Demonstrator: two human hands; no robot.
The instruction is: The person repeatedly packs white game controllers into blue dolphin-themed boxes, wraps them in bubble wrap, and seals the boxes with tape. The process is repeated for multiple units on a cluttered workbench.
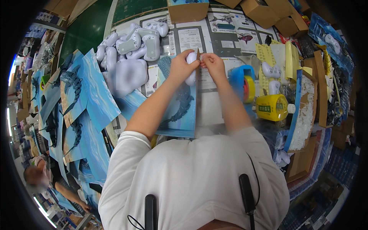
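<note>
My left hand (184, 65) grips a white game-style controller (190, 69) against the face of a blue printed cardboard insert (188, 126). That insert stands tilted in front of me, its brown edge turned up towards me. A dark spotted toy shark (182, 105) is on the same printed face, partly hidden by my left forearm. On the other side of the edge, my right hand (213, 66) has its thumb and fingertips pinched together close to the board. A small pale piece (201, 57) shows at those fingertips; what it is cannot be made out.
White controllers (129, 43) are heaped at the back left. Blue inserts with toy sharks (73, 86) stack up on the left, with another person (43, 175) beyond. At right are a blue tape dispenser (241, 77), a yellow bottle (271, 107) and a box of clear pieces (302, 112).
</note>
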